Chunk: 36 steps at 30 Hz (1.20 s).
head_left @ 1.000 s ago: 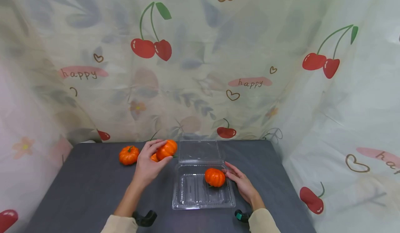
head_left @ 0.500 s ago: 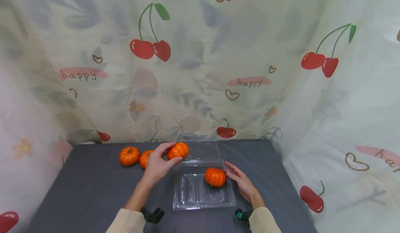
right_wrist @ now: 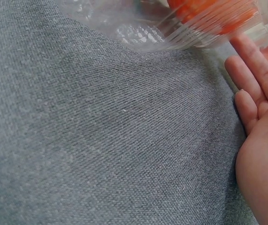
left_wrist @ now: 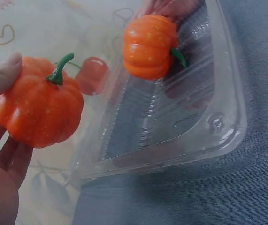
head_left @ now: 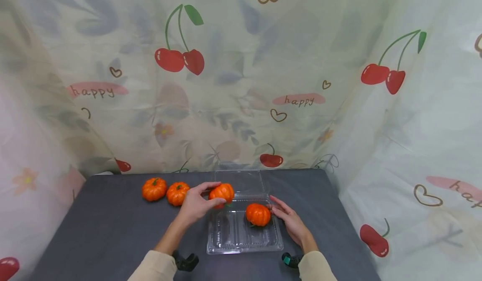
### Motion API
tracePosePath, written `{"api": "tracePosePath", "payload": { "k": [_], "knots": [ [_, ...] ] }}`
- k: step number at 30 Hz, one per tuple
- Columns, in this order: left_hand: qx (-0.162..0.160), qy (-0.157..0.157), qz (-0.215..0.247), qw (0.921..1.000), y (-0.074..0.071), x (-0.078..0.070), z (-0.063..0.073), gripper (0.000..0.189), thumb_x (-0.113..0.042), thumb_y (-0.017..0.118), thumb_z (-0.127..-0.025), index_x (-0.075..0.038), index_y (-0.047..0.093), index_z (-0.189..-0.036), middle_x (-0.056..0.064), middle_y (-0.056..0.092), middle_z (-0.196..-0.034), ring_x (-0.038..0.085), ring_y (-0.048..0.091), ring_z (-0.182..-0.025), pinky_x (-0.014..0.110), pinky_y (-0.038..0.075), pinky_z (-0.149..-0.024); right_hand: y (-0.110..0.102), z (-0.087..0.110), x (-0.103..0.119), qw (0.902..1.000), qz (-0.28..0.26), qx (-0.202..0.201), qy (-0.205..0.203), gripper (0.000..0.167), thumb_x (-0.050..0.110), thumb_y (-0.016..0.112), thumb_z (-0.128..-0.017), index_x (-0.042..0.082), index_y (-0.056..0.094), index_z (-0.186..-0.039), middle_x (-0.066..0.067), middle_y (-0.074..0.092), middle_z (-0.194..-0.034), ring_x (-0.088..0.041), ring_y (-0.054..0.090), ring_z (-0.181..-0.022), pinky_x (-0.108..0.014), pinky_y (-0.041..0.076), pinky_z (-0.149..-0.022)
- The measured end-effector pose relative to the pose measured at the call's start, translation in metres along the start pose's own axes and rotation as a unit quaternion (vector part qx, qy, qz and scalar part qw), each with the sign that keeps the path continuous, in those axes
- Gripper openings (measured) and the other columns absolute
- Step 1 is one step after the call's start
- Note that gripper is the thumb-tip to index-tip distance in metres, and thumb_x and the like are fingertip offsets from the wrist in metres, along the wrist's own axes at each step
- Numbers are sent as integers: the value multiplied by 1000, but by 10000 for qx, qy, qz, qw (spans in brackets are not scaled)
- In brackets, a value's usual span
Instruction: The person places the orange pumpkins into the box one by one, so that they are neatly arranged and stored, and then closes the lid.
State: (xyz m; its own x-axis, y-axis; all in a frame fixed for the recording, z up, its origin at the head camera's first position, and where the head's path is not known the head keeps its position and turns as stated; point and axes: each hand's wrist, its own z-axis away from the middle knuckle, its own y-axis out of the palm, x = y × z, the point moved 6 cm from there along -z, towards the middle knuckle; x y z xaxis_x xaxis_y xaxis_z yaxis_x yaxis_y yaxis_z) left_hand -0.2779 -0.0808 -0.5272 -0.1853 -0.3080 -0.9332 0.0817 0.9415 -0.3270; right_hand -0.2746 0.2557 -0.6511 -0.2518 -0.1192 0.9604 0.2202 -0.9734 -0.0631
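Head view: One orange pumpkin [head_left: 223,192], gripped by the left hand [head_left: 193,205], moves right toward the far-left corner of the clear plastic clamshell [head_left: 244,248], narrowing its gap to a second pumpkin [head_left: 258,215] inside; the right hand [head_left: 293,222], fingers relaxed, flanks the opposite side.

- Left half of plastic tray [head_left: 222,230] left uncovered from above; front strip accessible too.
- Right rear of tray taken up by seated pumpkin [head_left: 258,215]; descent blocked there.
- Right side closed off by right hand [head_left: 291,222], fingers placed at the rim.
- Far-left tray corner overhung by held pumpkin [head_left: 223,193], gripped by left hand [head_left: 197,203]; gap to seated pumpkin shown in left wrist view.
- Rear approach barred by raised lid [head_left: 238,182], backed by curtain [head_left: 226,105].
- Front access left between the wrists, over tabletop [head_left: 233,268].
- Left rear obstructed by two loose pumpkins [head_left: 154,189], set just beside each other.
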Motion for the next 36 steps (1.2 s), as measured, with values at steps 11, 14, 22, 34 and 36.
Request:
{"api": "tracePosePath", "payload": {
  "k": [11,14,22,34,36],
  "knots": [
    [474,7,-400,9981,15,11,3,47,-34,91,-75,-36,74,-118,-8,71,-123,21,68,-109,39,60,-89,4,-2,1,9999,-27,-97,-31,53,38,60,-102,30,47,-153,-5,58,-149,-22,56,-135,-55,25,-126],
    [640,88,-520,9966,20,16,4,47,-34,90,-76,-36,73,-120,-9,71,-126,22,67,-113,41,59,-92,4,-2,1,9999,-24,-113,-16,54,38,60,-102,30,47,-153,-6,59,-149,-23,56,-135,-56,25,-126],
    [735,115,-576,9956,29,21,7,47,-28,93,-73,-37,75,-117,-13,73,-124,19,61,-115,36,56,-96,2,-1,-1,10000,0,-70,-33,55,39,60,-102,28,46,-154,-6,58,-149,-23,56,-135,-56,25,-126],
    [770,3,-656,9949,38,34,10,46,-26,95,-69,-36,77,-110,-12,75,-119,22,63,-114,48,54,-99,0,-1,-1,9999,29,-84,-56,55,40,61,-101,29,47,-153,-7,58,-149,-24,55,-137,-56,26,-125],
    [771,21,-753,9942,40,35,11,46,-25,94,-69,-36,77,-111,-14,75,-120,21,63,-115,46,53,-101,0,-1,-1,10000,34,-77,-41,55,40,61,-101,29,47,-153,-7,58,-150,-23,55,-137,-55,26,-125]
  ]
}}
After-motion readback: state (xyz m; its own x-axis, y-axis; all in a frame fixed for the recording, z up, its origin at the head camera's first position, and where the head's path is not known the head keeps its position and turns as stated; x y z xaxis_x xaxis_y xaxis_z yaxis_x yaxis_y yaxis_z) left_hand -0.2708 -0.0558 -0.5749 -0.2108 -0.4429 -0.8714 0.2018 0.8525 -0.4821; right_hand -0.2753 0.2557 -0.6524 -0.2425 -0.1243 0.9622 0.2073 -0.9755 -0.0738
